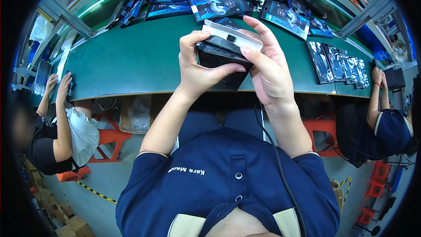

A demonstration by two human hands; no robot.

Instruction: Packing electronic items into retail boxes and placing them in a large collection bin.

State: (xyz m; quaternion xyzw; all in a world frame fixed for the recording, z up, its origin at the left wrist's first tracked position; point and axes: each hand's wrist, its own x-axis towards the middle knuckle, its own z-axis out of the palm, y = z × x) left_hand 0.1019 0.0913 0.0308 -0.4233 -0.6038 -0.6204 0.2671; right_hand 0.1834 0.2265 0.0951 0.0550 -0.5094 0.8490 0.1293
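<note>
Green tabletop (131, 68) is spanning the workroom, and at its near edge a person in a navy shirt (210, 158) is sitting. From where I'm standing, the person is holding a black box (219, 57) up by that edge, apparently tilting it so the open end is facing the eyes. The left hand (197, 63) is clasping it from the side, its grip spreading about the box: forefinger touching near the left end of the opening, thumb lying across the front. That hold is likely bearing most of the weight, leaving the other side freer. The right hand (272, 68) is pressing its thumb at the right end of the opening, beside the raised white flap (234, 35). Its forefinger is pointing up, spread well away from the thumb; I can't tell whether the hidden fingers are closing on the box. Beyond, to the right, dark shiny-wrapped packs (335, 61) are lying in a row, presumably for easy reach. Farther back, printed boxes (219, 5) are lying heaped, probably leaving working room in front.
</note>
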